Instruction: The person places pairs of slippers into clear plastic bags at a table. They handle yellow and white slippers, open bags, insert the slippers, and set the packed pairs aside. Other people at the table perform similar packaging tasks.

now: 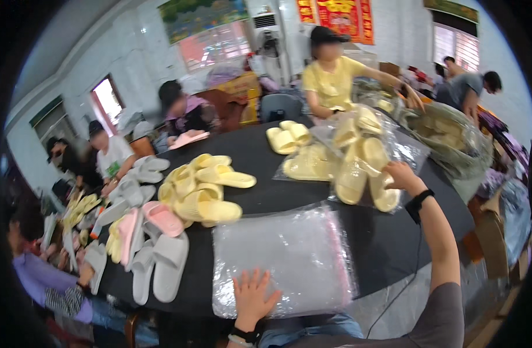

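Note:
My left hand [255,297] lies flat with spread fingers on a stack of clear plastic bags [283,249], which has a pink strip down its right side. Farther right, my right hand [400,175] reaches out with bent fingers closed on the side of a yellow slipper [386,188]. That slipper lies beside a matching yellow slipper [353,174], both on clear plastic. Just behind them more yellow slippers [357,124] are heaped, and a bagged yellow pair [311,163] rests to their left. My right fingertips are partly hidden against the slipper.
Yellow slippers [205,200], grey slippers [170,267] and a pink slipper [163,218] cover the left of the black table [260,197]. Across it sits a person in yellow [331,81]; other people work at the left. A large plastic sack [448,136] and cardboard boxes [491,235] stand right.

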Tool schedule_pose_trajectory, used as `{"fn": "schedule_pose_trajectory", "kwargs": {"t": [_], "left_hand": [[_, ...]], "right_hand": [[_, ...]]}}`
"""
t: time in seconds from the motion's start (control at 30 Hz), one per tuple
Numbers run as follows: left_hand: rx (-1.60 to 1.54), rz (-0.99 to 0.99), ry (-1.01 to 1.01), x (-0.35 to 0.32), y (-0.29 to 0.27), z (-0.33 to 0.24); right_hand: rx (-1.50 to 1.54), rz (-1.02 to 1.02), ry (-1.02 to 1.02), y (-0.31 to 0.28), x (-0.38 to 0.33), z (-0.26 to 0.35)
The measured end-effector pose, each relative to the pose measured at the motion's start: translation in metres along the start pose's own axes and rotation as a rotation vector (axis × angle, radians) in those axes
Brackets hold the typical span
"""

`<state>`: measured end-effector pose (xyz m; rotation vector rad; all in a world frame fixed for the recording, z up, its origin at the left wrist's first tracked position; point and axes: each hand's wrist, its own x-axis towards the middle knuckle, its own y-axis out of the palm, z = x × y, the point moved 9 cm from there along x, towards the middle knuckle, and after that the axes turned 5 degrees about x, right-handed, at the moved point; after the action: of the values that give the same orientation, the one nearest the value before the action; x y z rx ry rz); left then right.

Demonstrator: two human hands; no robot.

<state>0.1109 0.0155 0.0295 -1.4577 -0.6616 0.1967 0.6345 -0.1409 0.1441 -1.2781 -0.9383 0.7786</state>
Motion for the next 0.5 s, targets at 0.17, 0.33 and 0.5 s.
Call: {"fn": "schedule_pose_trajectory", "kwargs": {"t": [0.17, 0.33, 0.5], "left_hand": [[-0.027, 0.001, -0.015, -0.003, 0.004, 0.006], [0.040, -0.022, -0.027, -0.007, -0.008, 0.004], [-0.011, -0.041, -0.020, -0.007, -0.014, 0.001]], "right_hand": [[0.039, -0.174, -0.018, 0.019, 0.008, -0.017], [0.277, -0.105, 0.088, -0.031, -0.013, 0.017], [1.175, -0.271, -0.010, -0.062, -0.049, 0.002]]}}
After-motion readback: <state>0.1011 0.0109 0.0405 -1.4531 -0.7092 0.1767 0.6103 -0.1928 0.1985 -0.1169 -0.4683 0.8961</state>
